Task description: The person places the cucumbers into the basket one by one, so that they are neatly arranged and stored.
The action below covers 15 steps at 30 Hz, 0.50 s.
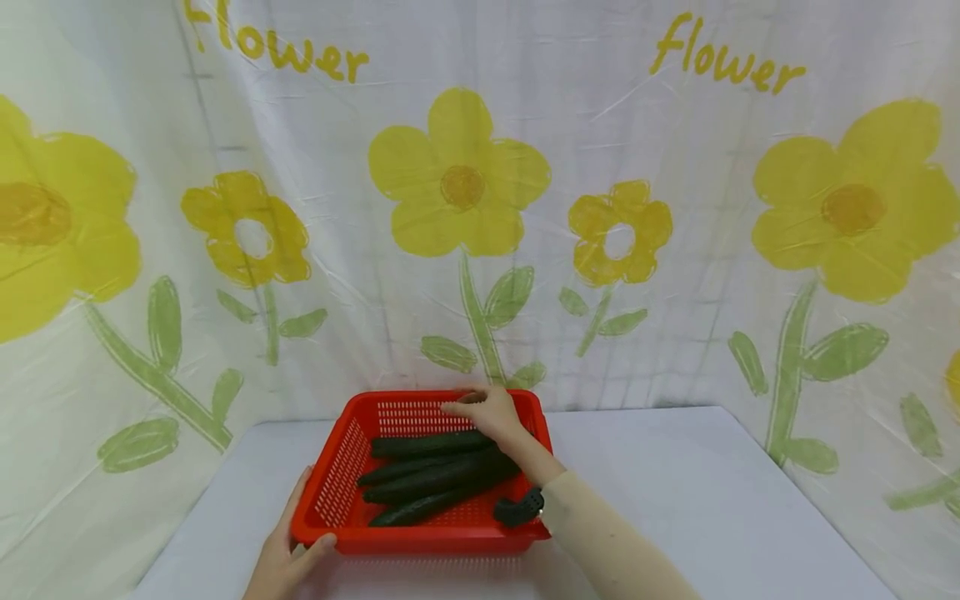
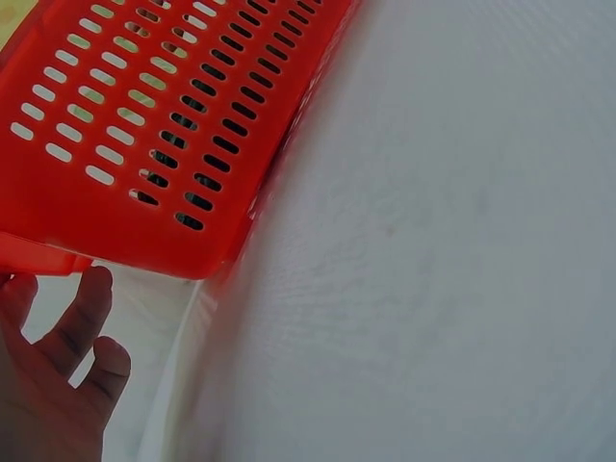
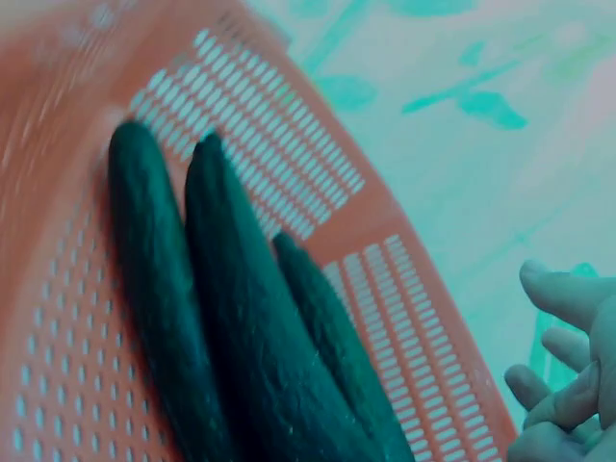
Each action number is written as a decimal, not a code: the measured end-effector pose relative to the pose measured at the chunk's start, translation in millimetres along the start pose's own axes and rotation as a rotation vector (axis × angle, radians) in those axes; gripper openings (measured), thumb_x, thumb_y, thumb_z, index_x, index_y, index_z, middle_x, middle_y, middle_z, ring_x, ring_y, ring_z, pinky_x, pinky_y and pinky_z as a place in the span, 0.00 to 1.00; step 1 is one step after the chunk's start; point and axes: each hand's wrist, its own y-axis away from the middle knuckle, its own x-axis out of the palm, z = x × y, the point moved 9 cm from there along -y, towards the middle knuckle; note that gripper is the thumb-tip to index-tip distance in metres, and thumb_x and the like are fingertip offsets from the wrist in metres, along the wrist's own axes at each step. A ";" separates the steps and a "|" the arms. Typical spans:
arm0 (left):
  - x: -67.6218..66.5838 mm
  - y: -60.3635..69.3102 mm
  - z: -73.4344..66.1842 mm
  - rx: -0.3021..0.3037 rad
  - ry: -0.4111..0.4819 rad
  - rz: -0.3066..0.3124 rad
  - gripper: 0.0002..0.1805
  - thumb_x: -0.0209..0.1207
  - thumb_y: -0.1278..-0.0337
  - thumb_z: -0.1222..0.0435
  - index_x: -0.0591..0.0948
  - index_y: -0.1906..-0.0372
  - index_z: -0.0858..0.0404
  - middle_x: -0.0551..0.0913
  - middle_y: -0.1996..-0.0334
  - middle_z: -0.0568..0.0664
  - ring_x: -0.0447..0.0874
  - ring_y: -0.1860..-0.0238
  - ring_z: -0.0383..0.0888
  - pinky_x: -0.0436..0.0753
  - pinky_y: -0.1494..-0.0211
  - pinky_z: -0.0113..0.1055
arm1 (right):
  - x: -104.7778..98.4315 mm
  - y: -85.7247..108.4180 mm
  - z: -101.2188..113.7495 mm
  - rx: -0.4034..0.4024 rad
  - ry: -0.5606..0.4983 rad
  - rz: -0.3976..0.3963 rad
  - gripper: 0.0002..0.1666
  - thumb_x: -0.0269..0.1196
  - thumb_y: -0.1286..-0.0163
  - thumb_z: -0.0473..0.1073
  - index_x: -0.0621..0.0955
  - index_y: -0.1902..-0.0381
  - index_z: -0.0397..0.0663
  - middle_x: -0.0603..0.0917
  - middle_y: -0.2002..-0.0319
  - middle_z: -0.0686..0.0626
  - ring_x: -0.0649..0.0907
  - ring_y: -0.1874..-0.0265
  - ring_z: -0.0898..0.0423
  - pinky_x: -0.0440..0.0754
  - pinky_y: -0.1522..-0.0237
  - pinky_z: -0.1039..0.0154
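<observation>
Several dark green cucumbers [image 1: 442, 479] lie side by side in a red plastic basket [image 1: 420, 542] with slotted walls. At the basket's front left corner, my left hand [image 1: 285, 554] grips the rim, thumb at the front and fingers along the left side. The left wrist view shows some of its fingers [image 2: 82, 322] bent below the rim. Over the back right part of the basket is my right hand [image 1: 487, 412], its fingers loosely bent and holding nothing. In the right wrist view, that hand appears beside the basket rim, apart from the cucumbers [image 3: 260, 318].
The basket stands on a white-covered table [image 1: 660, 500]. Behind it hangs a white curtain [image 1: 525, 333] printed with yellow flowers. A small black device [image 1: 517, 508] sits at the right wrist, over the basket's front right corner.
</observation>
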 end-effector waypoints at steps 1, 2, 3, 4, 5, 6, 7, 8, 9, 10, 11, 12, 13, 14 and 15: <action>-0.1 -0.1 -0.1 -0.004 -0.007 0.003 0.51 0.64 0.28 0.56 0.46 0.12 0.51 0.59 0.17 0.60 0.70 0.40 0.19 0.80 0.45 0.32 | -1.0 0.3 1.9 -0.012 0.001 0.009 0.24 0.76 0.33 0.52 0.90 0.43 0.50 0.89 0.50 0.46 0.85 0.49 0.48 0.85 0.48 0.48; -0.1 -0.3 -0.8 -0.010 -0.007 0.010 0.51 0.64 0.28 0.55 0.45 0.12 0.51 0.58 0.17 0.61 0.71 0.38 0.24 0.81 0.44 0.35 | -1.6 0.3 3.7 -0.020 0.000 0.021 0.23 0.76 0.33 0.53 0.90 0.43 0.50 0.90 0.49 0.46 0.85 0.48 0.48 0.85 0.47 0.48; -0.7 -0.3 -1.3 -0.012 -0.015 0.015 0.51 0.63 0.28 0.54 0.45 0.12 0.51 0.59 0.17 0.61 0.72 0.37 0.26 0.81 0.43 0.37 | -2.1 0.7 5.9 -0.031 0.000 0.037 0.23 0.75 0.32 0.53 0.90 0.44 0.50 0.90 0.49 0.47 0.85 0.48 0.48 0.85 0.46 0.48; -1.5 -0.7 -1.2 -0.015 -0.020 0.023 0.51 0.63 0.28 0.54 0.45 0.12 0.49 0.60 0.17 0.62 0.73 0.37 0.28 0.82 0.44 0.38 | -2.6 1.2 8.2 -0.043 0.008 0.052 0.22 0.75 0.31 0.54 0.91 0.45 0.50 0.90 0.49 0.48 0.85 0.48 0.49 0.85 0.46 0.48; -2.6 -1.1 -1.0 -0.019 -0.027 0.031 0.51 0.63 0.28 0.53 0.45 0.12 0.48 0.61 0.18 0.62 0.74 0.37 0.30 0.82 0.44 0.39 | -3.2 1.7 10.0 -0.056 0.021 0.066 0.21 0.74 0.31 0.55 0.91 0.46 0.51 0.90 0.50 0.49 0.85 0.50 0.51 0.85 0.47 0.49; -4.3 -1.6 -1.8 -0.015 -0.039 0.036 0.51 0.63 0.28 0.53 0.46 0.12 0.48 0.62 0.18 0.63 0.74 0.38 0.31 0.82 0.45 0.38 | -4.2 2.0 11.3 -0.069 0.046 0.079 0.20 0.73 0.30 0.56 0.92 0.48 0.52 0.90 0.51 0.50 0.85 0.51 0.52 0.85 0.48 0.51; -5.7 -2.1 -2.7 -0.009 -0.043 0.044 0.50 0.63 0.28 0.53 0.47 0.12 0.49 0.63 0.19 0.64 0.75 0.39 0.32 0.83 0.47 0.37 | -5.8 2.0 12.1 -0.087 0.072 0.091 0.18 0.73 0.30 0.56 0.92 0.50 0.52 0.91 0.53 0.51 0.86 0.53 0.51 0.86 0.52 0.52; -7.2 -2.7 -3.5 -0.005 -0.043 0.054 0.50 0.63 0.28 0.53 0.48 0.12 0.49 0.65 0.21 0.65 0.76 0.42 0.32 0.82 0.50 0.35 | -7.9 2.2 12.8 -0.104 0.102 0.103 0.17 0.72 0.29 0.56 0.92 0.51 0.53 0.91 0.55 0.52 0.86 0.56 0.50 0.86 0.56 0.54; -9.3 -3.5 -4.1 0.001 -0.050 0.061 0.49 0.63 0.27 0.53 0.49 0.12 0.50 0.69 0.23 0.66 0.76 0.47 0.29 0.81 0.54 0.31 | -10.8 2.6 13.7 -0.124 0.137 0.111 0.16 0.72 0.29 0.56 0.92 0.53 0.53 0.90 0.56 0.53 0.87 0.60 0.48 0.86 0.60 0.56; -11.5 -4.4 -5.2 0.007 -0.054 0.069 0.47 0.63 0.27 0.54 0.51 0.12 0.50 0.73 0.26 0.66 0.77 0.50 0.29 0.79 0.57 0.30 | -14.2 2.9 14.6 -0.143 0.175 0.116 0.16 0.72 0.29 0.56 0.92 0.54 0.54 0.90 0.58 0.53 0.87 0.64 0.45 0.86 0.65 0.57; -14.0 -5.1 -7.4 0.022 -0.061 0.077 0.46 0.62 0.26 0.55 0.52 0.13 0.53 0.77 0.31 0.66 0.78 0.53 0.29 0.79 0.59 0.30 | -18.3 3.1 15.4 -0.161 0.208 0.121 0.15 0.71 0.28 0.56 0.92 0.54 0.53 0.90 0.60 0.53 0.87 0.67 0.42 0.86 0.68 0.57; -16.5 -6.0 -9.5 0.035 -0.065 0.089 0.44 0.61 0.24 0.55 0.54 0.13 0.55 0.81 0.36 0.65 0.78 0.56 0.30 0.77 0.60 0.31 | -23.1 3.6 16.1 -0.173 0.235 0.126 0.15 0.71 0.28 0.55 0.92 0.54 0.53 0.90 0.60 0.53 0.88 0.68 0.40 0.85 0.71 0.58; -19.2 -7.3 -11.1 0.045 -0.069 0.098 0.41 0.59 0.23 0.56 0.55 0.14 0.57 0.84 0.42 0.63 0.79 0.58 0.31 0.77 0.62 0.32 | -28.6 4.3 17.7 -0.193 0.263 0.125 0.15 0.70 0.27 0.54 0.92 0.53 0.53 0.90 0.60 0.52 0.88 0.69 0.39 0.85 0.71 0.57; -22.4 -9.0 -12.8 0.057 -0.085 0.103 0.39 0.58 0.22 0.57 0.58 0.15 0.59 0.87 0.48 0.59 0.79 0.61 0.32 0.76 0.62 0.32 | -35.2 5.0 19.2 -0.215 0.295 0.119 0.15 0.70 0.26 0.54 0.92 0.52 0.53 0.90 0.61 0.52 0.88 0.70 0.41 0.86 0.69 0.57; -25.5 -11.3 -14.1 0.058 -0.097 0.112 0.37 0.57 0.21 0.58 0.60 0.16 0.60 0.87 0.53 0.55 0.80 0.63 0.32 0.77 0.62 0.32 | -42.7 5.8 20.6 -0.235 0.326 0.107 0.15 0.69 0.26 0.54 0.92 0.52 0.52 0.91 0.60 0.52 0.88 0.68 0.43 0.86 0.66 0.57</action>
